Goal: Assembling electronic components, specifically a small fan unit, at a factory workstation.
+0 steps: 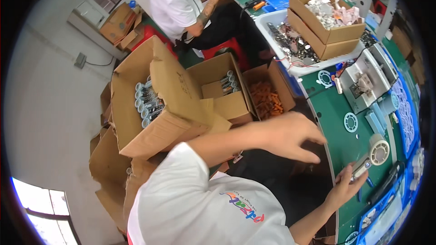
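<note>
My right hand (347, 188) is closed round the handle of a small pale handheld fan (378, 150). The fan's round, slotted head points up and away over the green bench. To its left, my left hand (290, 138) hangs in the air past the bench edge. Its thumb and fingers are apart, with nothing visible between them. Beyond the fan on the bench lies a light-blue slotted ring (350, 122). Light-blue plastic housing parts (375, 119) stand to the right of that ring. A black tool (386, 183) lies to the right of my right hand.
A metal fixture (369, 81) stands farther back on the bench (334, 131). Behind it, cardboard trays (327, 36) rest on a white bin (297, 69) of small parts. Cardboard boxes at left include one (186, 95) holding several fan pieces. A seated person (175, 7) works at the far end.
</note>
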Tool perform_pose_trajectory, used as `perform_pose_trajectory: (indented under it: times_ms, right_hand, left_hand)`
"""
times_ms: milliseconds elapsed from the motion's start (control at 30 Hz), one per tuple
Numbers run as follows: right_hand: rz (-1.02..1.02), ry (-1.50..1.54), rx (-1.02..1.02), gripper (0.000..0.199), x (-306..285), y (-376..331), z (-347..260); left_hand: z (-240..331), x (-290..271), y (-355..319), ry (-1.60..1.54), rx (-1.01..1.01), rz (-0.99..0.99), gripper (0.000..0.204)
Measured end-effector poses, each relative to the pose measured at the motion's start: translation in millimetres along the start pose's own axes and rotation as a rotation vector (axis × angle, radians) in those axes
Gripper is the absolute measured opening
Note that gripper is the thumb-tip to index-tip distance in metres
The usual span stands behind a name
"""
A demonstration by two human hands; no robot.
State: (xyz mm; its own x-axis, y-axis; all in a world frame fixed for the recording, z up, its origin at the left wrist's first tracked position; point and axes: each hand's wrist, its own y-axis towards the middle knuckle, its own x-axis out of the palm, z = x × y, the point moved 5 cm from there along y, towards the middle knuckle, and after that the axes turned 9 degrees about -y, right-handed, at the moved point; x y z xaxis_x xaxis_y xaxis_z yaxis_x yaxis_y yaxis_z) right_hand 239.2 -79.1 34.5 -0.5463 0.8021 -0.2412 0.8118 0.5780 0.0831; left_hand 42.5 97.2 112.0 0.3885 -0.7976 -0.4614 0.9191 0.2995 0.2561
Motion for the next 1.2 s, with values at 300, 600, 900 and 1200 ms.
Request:
perform_pose_trajectory:
  times_ms: [300, 600, 900, 1200]
  right_hand:
    - [0.062, 0.147, -0.013, 0.047, -6, -4, -6]
    - [0.039, 0.163, 0.018, 0.053, -8, -3, -2]
    - [0.003, 0.188, -0.033, 0.05, 5, 11, -18]
    - [-0.002, 0.14, -0.01, 0.047, 1, 8, -10]
  left_hand:
    - [-45, -271, -213, 0.774, -0.631, 0.966, 0.031]
    - [-126, -321, -356, 0.886, -0.801, 1.32, 0.028]
    - [-149, -355, -437, 0.954, -0.765, 1.665, 0.032]
    - [-176, -360, -450, 0.751, -0.825, 1.711, 0.039]
